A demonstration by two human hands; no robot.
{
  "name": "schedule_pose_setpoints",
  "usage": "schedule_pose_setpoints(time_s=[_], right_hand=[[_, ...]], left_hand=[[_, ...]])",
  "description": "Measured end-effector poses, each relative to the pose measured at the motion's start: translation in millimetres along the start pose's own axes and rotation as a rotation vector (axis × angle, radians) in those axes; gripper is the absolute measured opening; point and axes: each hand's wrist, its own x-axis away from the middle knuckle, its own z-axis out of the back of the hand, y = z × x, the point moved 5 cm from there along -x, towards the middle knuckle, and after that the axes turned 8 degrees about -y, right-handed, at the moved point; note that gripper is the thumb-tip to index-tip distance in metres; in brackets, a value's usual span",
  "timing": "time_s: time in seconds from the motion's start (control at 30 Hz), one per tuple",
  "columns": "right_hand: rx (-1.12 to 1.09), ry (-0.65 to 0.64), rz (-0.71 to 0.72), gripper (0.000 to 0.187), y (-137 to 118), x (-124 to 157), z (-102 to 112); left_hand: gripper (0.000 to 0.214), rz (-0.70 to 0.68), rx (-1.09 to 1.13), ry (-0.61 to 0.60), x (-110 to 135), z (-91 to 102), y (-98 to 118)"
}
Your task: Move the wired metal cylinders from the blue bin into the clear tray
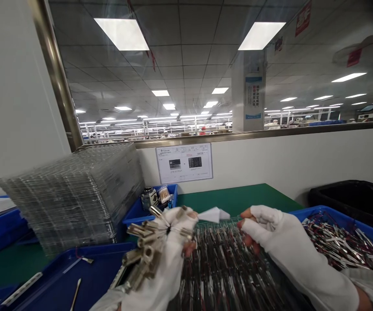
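Note:
My left hand [176, 237], in a white glove with bare fingertips, is closed on a folded white slip [214, 214] that looks like paper and juts out to the right. A bunch of silvery, tube-like pieces [147, 250] fans out at the left side of this hand; how they are held is hidden. My right hand [267, 229], gloved the same way, is just right of the slip and apart from it. Its fingers are loosely bent with the tips apart, and I see nothing between them. Below both hands lies a clear tray [202, 222] with rows of thin, wired silvery parts.
A tall stack of clear plastic trays [76, 185] stands at left. Behind my left hand, a blue bin [173, 192] holds a jar and cotton swabs. A blue tray [99, 259] lies front left. At right are a blue bin [316, 209] of loose wired parts and a black bin [335, 188].

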Motion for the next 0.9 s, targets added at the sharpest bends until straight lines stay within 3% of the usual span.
schedule_pose_setpoints(time_s=[0.07, 0.23, 0.4, 0.57, 0.73, 0.9], right_hand=[[-0.058, -0.029, -0.038, 0.014, 2, -1, -5], [-0.134, -0.064, -0.045, 0.016, 1, 0, -14], [-0.097, -0.063, 0.077, 0.014, -8, 4, -9], [0.015, -0.06, 0.23, 0.016, -20, 10, -12], [0.029, -0.068, 0.255, 0.02, -18, 14, -15], [0.1, -0.032, 0.248, 0.01, -13, 17, -11]], left_hand=[[0.021, 0.006, 0.048, 0.028, -3, -2.1, 3], [0.027, 0.156, 0.037, -0.105, 2, -17.8, -18], [0.031, 0.253, -0.001, -0.174, 5, -27.1, -33], [0.015, 0.184, -0.007, -0.196, -4, -31.1, -29], [0.016, 0.169, -0.031, -0.227, -12, -31.7, -35], [0.017, 0.234, 0.035, -0.225, -4, -33.5, -32]])
